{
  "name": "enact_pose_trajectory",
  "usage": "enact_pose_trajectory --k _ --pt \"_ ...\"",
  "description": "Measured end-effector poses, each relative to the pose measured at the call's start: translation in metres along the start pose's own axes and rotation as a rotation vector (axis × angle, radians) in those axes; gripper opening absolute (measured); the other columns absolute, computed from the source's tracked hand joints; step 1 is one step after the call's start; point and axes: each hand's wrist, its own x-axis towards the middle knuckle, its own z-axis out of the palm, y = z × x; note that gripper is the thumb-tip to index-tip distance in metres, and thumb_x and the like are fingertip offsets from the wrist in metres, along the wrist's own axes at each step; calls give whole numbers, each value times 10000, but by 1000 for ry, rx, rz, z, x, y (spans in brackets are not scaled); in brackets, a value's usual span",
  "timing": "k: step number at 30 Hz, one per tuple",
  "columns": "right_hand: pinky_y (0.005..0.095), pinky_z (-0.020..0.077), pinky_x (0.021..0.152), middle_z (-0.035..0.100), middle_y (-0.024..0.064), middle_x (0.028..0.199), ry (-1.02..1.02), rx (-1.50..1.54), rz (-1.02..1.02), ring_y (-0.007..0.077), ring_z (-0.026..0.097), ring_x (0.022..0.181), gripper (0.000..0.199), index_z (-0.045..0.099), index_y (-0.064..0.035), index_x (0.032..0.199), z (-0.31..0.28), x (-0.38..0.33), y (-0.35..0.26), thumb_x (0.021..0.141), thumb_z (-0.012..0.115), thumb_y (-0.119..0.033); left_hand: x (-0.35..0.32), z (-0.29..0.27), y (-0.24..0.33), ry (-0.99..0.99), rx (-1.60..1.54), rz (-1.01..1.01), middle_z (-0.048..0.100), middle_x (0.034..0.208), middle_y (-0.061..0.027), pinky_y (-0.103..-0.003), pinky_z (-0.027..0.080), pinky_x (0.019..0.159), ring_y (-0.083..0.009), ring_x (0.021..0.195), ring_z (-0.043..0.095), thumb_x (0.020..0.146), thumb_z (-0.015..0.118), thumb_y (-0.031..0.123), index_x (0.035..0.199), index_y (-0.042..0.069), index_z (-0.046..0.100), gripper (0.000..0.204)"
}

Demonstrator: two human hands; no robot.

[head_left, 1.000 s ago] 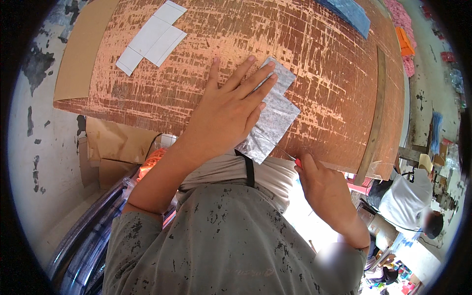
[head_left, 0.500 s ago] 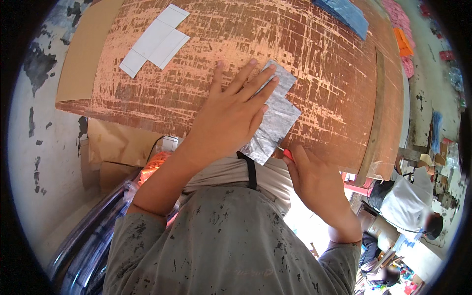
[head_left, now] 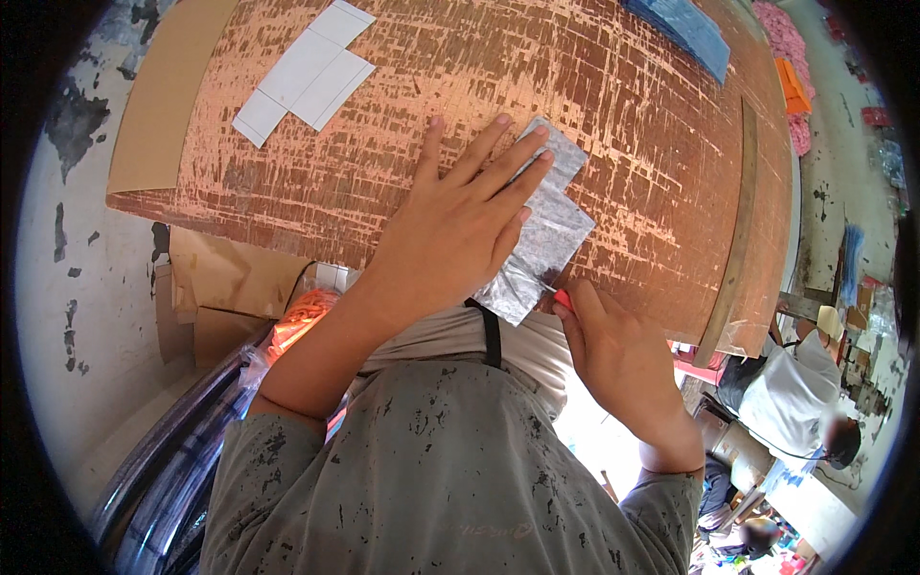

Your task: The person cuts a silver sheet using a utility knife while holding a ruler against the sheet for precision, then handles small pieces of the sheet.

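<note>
A grey, silvery sheet [head_left: 548,225] with a stepped outline lies on the scratched brown board [head_left: 661,230], its near end reaching past the board's front edge toward my waist. My left hand [head_left: 460,206] rests flat with fingers spread, the index and middle fingertips on the sheet and the others on the board. In my closed right hand [head_left: 618,350] is a small red-handled tool [head_left: 563,298] with a thin metal tip. That tip meets the sheet's near right edge; most of the handle is hidden in my fingers, so its exact kind cannot be made out.
A white cut-out with drawn lines [head_left: 305,77] lies far left, beside a tan cardboard sheet [head_left: 168,105]. Blue sheets [head_left: 682,34] are stacked at the far right. A wooden strip [head_left: 736,230] runs along the board's right side. Another person [head_left: 791,388] is at the lower right.
Everything on the board sits slightly farther right in the picture. My left hand stays flat on the sheet, and the tool tip stays at its near right edge.
</note>
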Motion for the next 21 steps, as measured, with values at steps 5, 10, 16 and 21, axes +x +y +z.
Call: enact_pose_trajectory --k 5,10,16,21 --pt "493 607 642 698 163 941 -28 -1 4 384 748 798 169 568 -44 1183 -3 1 0 1103 606 -187 0 0 1 -2 -1 -5 376 1791 -36 -731 179 1307 -329 1656 326 1126 518 255 1646 108 500 541" --pt "491 612 639 698 160 947 -44 -17 10 386 750 790 173 570 -40 1196 -3 1 1 1100 607 -180 0 1 1 20 39 12 413 1763 -50 -734 232 1292 -313 1622 369 1116 550 280 1612 90 551 531" --pt "480 620 640 705 185 939 -69 -68 -10 383 764 784 159 556 -32 1199 -5 3 -1 1078 588 -129 0 2 2 -10 4 0 371 1793 -42 -730 158 1316 -329 1662 309 1128 518 260 1643 106 502 538" --pt "479 618 627 701 196 903 -45 -90 -61 380 773 786 147 526 -28 1181 -1 6 2 1053 572 -83 0 2 2 -14 16 -16 367 1798 -21 -719 151 1325 -305 1671 298 1133 515 268 1657 137 495 541"
